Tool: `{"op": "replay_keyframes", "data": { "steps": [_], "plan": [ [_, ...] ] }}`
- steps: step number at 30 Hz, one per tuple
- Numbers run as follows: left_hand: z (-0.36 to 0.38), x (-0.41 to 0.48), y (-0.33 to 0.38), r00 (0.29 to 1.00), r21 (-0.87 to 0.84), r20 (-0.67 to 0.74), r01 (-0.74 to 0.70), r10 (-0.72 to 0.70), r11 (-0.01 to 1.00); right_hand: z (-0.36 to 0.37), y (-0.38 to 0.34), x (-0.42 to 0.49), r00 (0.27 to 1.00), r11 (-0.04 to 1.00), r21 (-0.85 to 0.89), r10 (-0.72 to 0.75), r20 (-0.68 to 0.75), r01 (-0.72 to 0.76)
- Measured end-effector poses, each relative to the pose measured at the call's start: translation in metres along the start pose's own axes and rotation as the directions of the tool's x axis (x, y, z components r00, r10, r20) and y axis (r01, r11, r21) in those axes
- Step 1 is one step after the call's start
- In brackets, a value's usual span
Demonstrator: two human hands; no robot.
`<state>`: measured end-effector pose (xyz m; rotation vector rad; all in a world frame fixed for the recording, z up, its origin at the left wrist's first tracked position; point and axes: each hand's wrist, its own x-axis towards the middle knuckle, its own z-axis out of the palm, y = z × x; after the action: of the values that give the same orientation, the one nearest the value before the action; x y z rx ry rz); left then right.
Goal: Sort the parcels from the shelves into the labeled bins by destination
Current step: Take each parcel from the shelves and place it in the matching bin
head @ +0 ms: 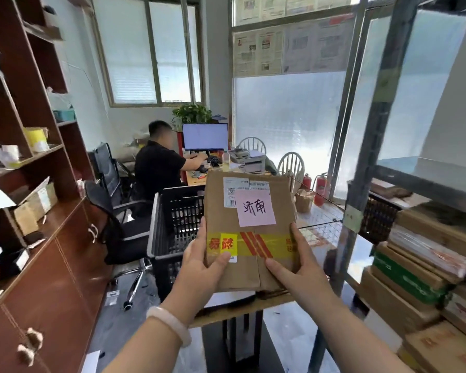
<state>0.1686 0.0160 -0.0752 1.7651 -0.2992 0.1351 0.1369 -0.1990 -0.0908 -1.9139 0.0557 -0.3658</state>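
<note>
A flat brown cardboard parcel is held up in front of me by both hands. It carries a white shipping label, a pink note with handwritten characters and a band of yellow tape. My left hand grips its lower left edge, thumb on the front. My right hand grips the lower right edge, thumb across the front. Behind the parcel stands a black plastic basket. To its right is a wire mesh bin. More parcels are stacked on the metal shelf at the right.
A brown wooden cabinet with small boxes lines the left side. A black office chair stands beside the basket. A person sits at a desk with a monitor farther back. Two red fire extinguishers stand by the window.
</note>
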Motion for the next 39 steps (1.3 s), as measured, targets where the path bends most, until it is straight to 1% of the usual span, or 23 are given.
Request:
{"op": "replay_keyframes", "data": {
  "steps": [4, 7, 10, 14, 19, 22, 27, 32, 36, 39],
  "plan": [
    [-0.019, 0.041, -0.027, 0.999, 0.146, 0.005, -0.050, 0.050, 0.988, 0.036, 0.000, 0.043, 1.000, 0.994, -0.106, -0.013, 0.024, 0.015],
    [-0.032, 0.068, -0.042, 0.999, 0.167, 0.001, -0.044, 0.045, 0.985, 0.057, 0.000, 0.078, 0.998, 0.990, -0.131, -0.046, 0.031, 0.049],
    [-0.046, 0.100, -0.056, 0.998, 0.229, -0.063, 0.020, -0.006, 0.973, 0.082, 0.003, 0.116, 0.995, 0.985, -0.151, -0.069, 0.076, 0.080],
    [-0.058, 0.153, -0.079, 0.991, 0.283, -0.109, 0.108, -0.080, 0.953, 0.111, 0.015, 0.178, 0.980, 0.982, -0.165, -0.057, 0.192, 0.090],
    [-0.065, 0.231, -0.118, 0.972, 0.272, -0.129, 0.224, -0.195, 0.936, 0.142, 0.036, 0.266, 0.938, 0.973, -0.229, 0.056, 0.343, 0.026],
    [-0.067, 0.268, -0.148, 0.956, 0.261, -0.120, 0.289, -0.266, 0.921, 0.158, 0.053, 0.308, 0.893, 0.955, -0.295, 0.136, 0.429, -0.004],
    [-0.067, 0.311, -0.191, 0.915, 0.242, -0.135, 0.403, -0.381, 0.883, 0.184, 0.078, 0.359, 0.833, 0.921, -0.387, 0.236, 0.501, -0.028],
    [-0.066, 0.343, -0.238, 0.876, 0.204, -0.100, 0.482, -0.472, 0.852, 0.210, 0.103, 0.388, 0.794, 0.876, -0.474, 0.351, 0.497, -0.091],
    [-0.054, 0.361, -0.276, 0.824, 0.144, -0.059, 0.565, -0.563, 0.812, 0.226, 0.127, 0.406, 0.757, 0.816, -0.551, 0.470, 0.454, -0.177],
    [-0.041, 0.370, -0.300, 0.797, 0.118, -0.038, 0.603, -0.603, 0.789, 0.236, 0.145, 0.413, 0.744, 0.771, -0.598, 0.528, 0.409, -0.218]
  ]
}}
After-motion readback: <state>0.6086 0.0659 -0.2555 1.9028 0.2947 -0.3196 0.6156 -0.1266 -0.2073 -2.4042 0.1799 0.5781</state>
